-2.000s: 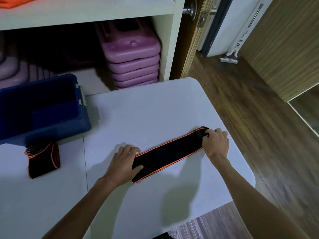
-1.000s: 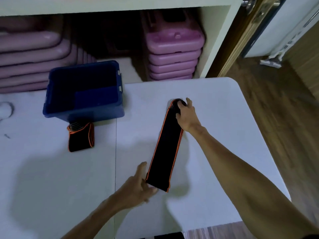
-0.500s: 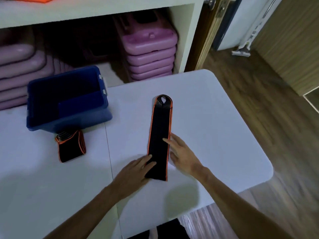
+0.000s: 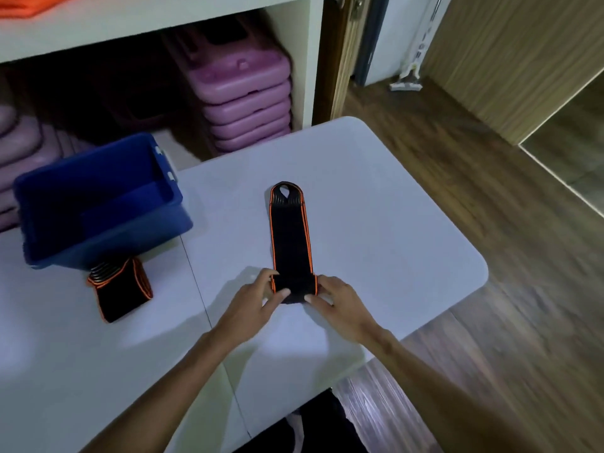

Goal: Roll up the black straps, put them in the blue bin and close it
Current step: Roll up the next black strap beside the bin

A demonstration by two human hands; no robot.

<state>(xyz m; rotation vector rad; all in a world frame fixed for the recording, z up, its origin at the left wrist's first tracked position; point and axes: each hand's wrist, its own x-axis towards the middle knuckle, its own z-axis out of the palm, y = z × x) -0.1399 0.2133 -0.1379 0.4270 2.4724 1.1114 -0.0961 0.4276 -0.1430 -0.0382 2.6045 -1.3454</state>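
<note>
A black strap with orange edging (image 4: 290, 237) lies flat on the white table (image 4: 392, 230), running away from me, its looped end farthest. My left hand (image 4: 253, 304) pinches the near end's left corner. My right hand (image 4: 336, 304) pinches the right corner. The near end looks slightly turned up between my fingers. A second black strap (image 4: 121, 291) lies folded in front of the blue bin (image 4: 108, 240). The bin stands open at the table's back left, and I see no lid.
Behind the table stands a white shelf unit holding stacked purple plastic steps (image 4: 243, 103). The table's rounded right corner (image 4: 474, 259) borders wooden floor. A white mop head (image 4: 405, 83) leans by the doorway. A seam (image 4: 202, 308) runs down the tabletop.
The strap was swung from lying sideways to pointing away from me. My right hand left its far end and both hands came to the near end, now gripping its corners.
</note>
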